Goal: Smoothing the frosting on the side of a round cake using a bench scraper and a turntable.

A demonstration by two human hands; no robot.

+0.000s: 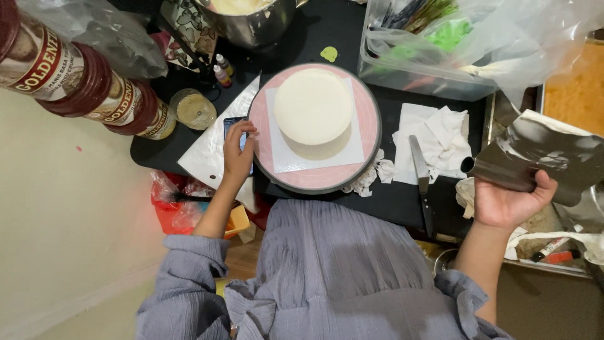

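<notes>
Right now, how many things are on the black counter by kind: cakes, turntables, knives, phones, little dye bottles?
Cake: 1
Turntable: 1
Knife: 1
Phone: 1, under the left hand
Dye bottles: 2
Total: 6
The scraper in the right hand is off the counter, so not counted.

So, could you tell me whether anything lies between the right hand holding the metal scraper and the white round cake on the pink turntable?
Yes. Between the right hand with its flat metal scraper and the white round cake lie crumpled white paper towels and a long palette knife on the black counter.
</notes>
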